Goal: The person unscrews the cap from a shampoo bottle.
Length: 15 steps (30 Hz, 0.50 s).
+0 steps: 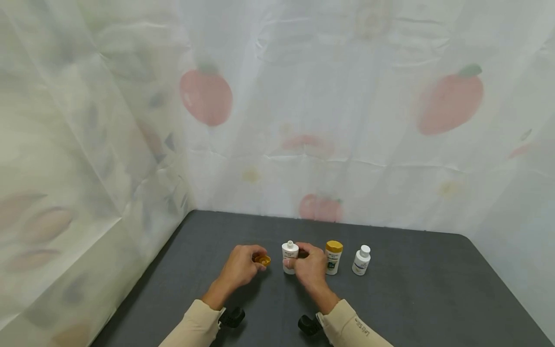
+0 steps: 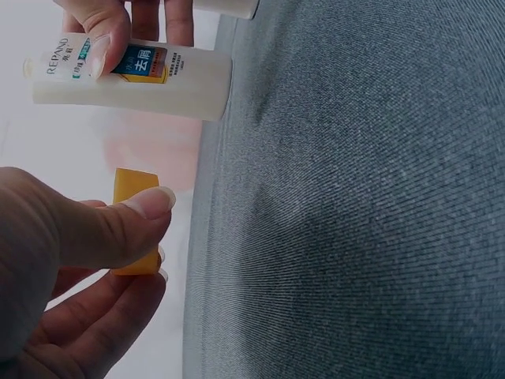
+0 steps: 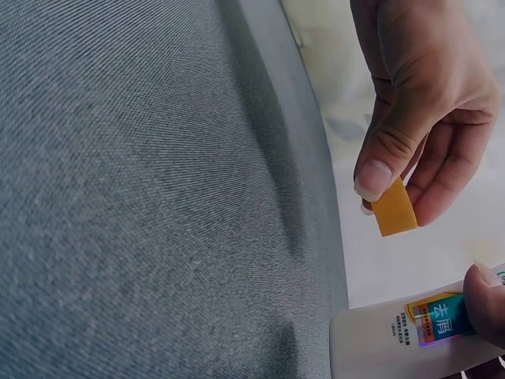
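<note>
1. The left sleeve (image 1: 195, 325), cream-coloured, comes in from the bottom edge; the forearm slants forward and inward, with a black wrist device (image 1: 232, 317) on its inner side.
2. The left hand (image 1: 242, 264) is raised above the dark table (image 1: 416, 289) and pinches a yellow cap (image 1: 262, 260), its thumb laid along one side and fingertips on the other. In the head view the cap's hollow inside shows.
3. Just right of the cap, well short of touching it, the uncapped white bottle (image 1: 289, 252) stands roughly upright, pale nozzle on top; whether its base meets the table I cannot tell.
4. The right hand (image 1: 312, 266) grasps this bottle from its right side, thumb across the label and fingers wrapped behind.
5. The right sleeve (image 1: 357, 327) covers a forearm slanting forward and leftward.
6. Just beyond the right hand, a yellow-capped bottle (image 1: 333, 259) stands upright, partly hidden by it.
7. Farthest right, a small white bottle (image 1: 361, 260) stands on the table.
</note>
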### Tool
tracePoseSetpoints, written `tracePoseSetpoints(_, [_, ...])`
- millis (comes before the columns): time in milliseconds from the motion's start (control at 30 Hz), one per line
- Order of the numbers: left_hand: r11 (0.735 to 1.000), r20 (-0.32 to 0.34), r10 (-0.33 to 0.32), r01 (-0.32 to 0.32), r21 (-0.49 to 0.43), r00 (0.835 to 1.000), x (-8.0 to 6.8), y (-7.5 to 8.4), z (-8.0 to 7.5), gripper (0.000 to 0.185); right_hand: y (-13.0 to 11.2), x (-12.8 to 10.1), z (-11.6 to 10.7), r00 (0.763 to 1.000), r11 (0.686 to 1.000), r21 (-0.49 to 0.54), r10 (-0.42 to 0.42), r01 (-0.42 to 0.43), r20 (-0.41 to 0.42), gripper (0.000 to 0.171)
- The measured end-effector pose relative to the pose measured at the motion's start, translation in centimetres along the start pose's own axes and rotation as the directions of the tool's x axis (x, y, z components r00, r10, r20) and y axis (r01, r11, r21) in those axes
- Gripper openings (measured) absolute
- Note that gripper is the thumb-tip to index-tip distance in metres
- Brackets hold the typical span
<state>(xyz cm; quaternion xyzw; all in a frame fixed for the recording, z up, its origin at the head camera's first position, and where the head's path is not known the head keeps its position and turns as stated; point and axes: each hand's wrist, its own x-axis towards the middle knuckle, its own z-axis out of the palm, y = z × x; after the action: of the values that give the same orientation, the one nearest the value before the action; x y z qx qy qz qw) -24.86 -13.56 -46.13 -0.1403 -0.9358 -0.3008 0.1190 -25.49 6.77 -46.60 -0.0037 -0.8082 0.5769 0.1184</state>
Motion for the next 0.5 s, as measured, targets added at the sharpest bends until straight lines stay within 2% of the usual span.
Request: tracePoseSetpoints(500, [1.0, 0.023, -0.019, 0.019, -0.002, 1.0, -0.06, -0.12, 0.22, 0.032, 0.49, 0.01, 0.09, 0.999, 1.0, 0.014, 0.018, -0.019, 0.048, 0.041])
